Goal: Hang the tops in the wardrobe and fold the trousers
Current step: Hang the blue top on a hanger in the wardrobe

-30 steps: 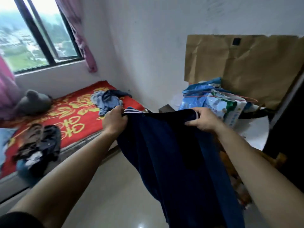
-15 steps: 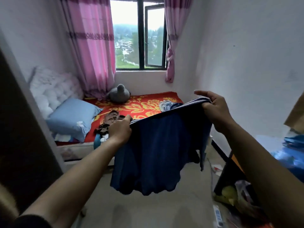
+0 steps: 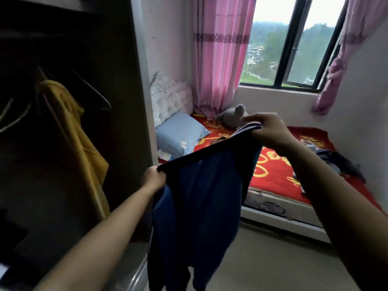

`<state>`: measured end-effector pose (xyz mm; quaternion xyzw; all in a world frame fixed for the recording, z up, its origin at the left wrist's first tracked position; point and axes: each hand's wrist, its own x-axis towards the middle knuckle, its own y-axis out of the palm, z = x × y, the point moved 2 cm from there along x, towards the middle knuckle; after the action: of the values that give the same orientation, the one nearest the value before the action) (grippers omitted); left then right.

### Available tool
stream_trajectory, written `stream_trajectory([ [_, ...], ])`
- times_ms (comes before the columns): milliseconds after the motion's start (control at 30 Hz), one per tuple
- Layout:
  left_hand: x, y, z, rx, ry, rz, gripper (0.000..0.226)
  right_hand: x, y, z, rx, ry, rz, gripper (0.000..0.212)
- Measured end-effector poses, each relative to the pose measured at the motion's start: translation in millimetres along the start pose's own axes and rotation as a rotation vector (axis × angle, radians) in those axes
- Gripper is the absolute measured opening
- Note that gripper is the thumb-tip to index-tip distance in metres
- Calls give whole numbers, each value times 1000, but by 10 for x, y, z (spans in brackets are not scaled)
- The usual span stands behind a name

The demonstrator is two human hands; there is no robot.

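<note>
Though blurry, right hand (image 3: 270, 133) above left hand (image 3: 154, 179).

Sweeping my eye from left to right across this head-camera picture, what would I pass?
A yellow garment in the wardrobe → left hand → navy garment → right hand → clothes pile on the bed.

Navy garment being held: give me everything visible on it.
The navy garment is dark blue, soft, thin-looking cloth with a white-striped band at its upper end. Its top edge is stretched on a slant between the left hand, gripping the low end, and the right hand, pinching the high end; the rest hangs limp above the floor, beside the wardrobe. Top or trousers: cannot tell.
</note>
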<state>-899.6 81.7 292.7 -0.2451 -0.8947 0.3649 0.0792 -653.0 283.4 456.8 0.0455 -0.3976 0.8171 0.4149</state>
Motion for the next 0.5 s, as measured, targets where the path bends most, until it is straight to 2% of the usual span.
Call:
stream_trajectory([
  [67,100,-221,163,-152,-132,-28,30,148,414,-2,-200,-89,351,28],
  [133,165,-431,268,-296,-214,-57,26,289,864,30,-343,-149,566,33],
  [167,184,-540,286,-375,-242,-90,20,383,1080,46,-387,-185,586,37],
  [233,230,-793,268,-530,-262,-180,9,632,1415,104,-362,-208,518,47],
  [333,267,-1226,158,-732,-260,-313,24,1064,1755,223,-15,-47,498,45],
  [400,268,-1494,68,-825,-244,-393,16,1324,1947,323,352,117,570,37],
  [500,226,-1823,14,-748,-211,-580,21,1586,2250,540,742,225,660,35],
])
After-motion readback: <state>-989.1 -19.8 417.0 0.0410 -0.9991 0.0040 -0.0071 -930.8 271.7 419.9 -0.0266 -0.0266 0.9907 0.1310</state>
